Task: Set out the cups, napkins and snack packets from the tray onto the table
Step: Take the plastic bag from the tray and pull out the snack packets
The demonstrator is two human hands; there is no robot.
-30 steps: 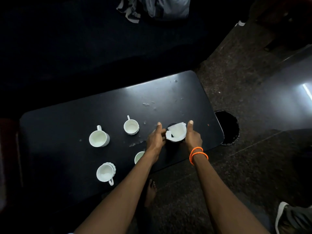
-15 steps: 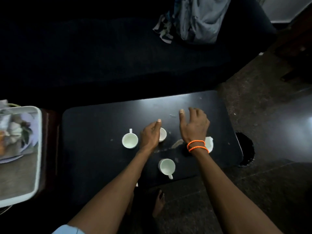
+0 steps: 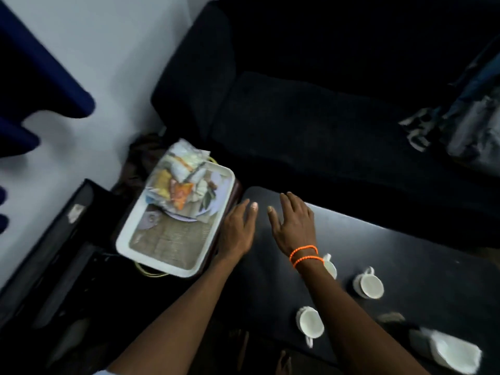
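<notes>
A white tray (image 3: 127,242) stands left of the dark table (image 3: 422,255), with a heap of snack packets (image 3: 176,180) at its far end. My left hand (image 3: 238,228) hovers at the tray's right edge, fingers apart and empty. My right hand (image 3: 293,226), with orange bracelets at the wrist, is spread over the table's left end and holds nothing. White cups stand on the table: one (image 3: 369,285) right of my right wrist, one (image 3: 311,322) near the front edge, one (image 3: 331,267) partly hidden by my wrist. A holder with white napkins (image 3: 451,350) sits at the front right.
A dark sofa (image 3: 311,117) runs behind the table, with a bundle of cloth (image 3: 460,123) on its right end. A black case (image 3: 62,239) lies on the floor left of the tray. The wall (image 3: 108,50) is pale.
My view has swung left, bringing the tray fully into sight. Both hands have left the napkin holder and cups and moved left across the table toward the tray, empty.
</notes>
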